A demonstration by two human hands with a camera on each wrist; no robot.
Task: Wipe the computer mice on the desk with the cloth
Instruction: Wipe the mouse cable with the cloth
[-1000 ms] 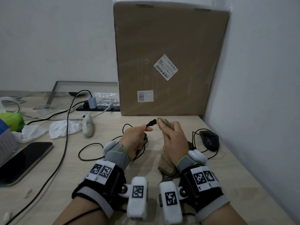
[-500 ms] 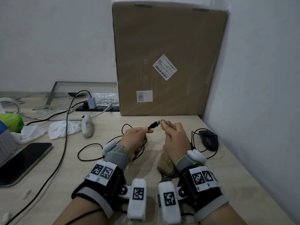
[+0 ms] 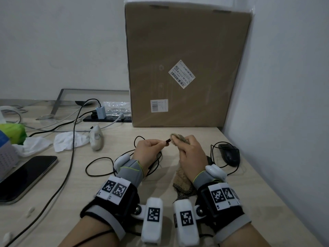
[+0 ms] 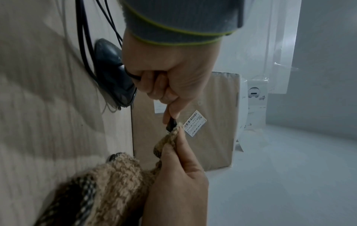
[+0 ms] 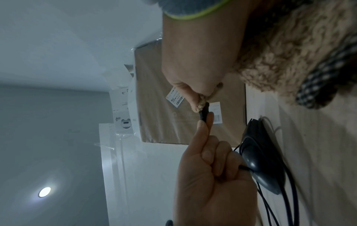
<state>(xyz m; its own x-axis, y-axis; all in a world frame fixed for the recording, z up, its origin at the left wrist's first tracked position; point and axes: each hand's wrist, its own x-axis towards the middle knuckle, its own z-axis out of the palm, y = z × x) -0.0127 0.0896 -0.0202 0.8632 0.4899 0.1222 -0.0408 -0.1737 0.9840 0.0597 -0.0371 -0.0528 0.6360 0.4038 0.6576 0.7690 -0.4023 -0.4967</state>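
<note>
My left hand pinches the black plug of a mouse cable between thumb and forefinger, above the desk. My right hand grips a fuzzy tan cloth and pinches a fold of it over the plug's tip. The left wrist view shows the plug entering the cloth. A black mouse lies on the desk under my left hand and is hidden in the head view. The right wrist view shows this mouse with its cables. A second black mouse sits by the right wall.
A tall cardboard box stands against the wall behind my hands. A white mouse and crumpled tissues lie at the left. A phone, a power strip and loose cables fill the left side.
My hands have come together. The plug stood clear of the cloth a second ago; its tip is now covered by the cloth in my right fingers.
</note>
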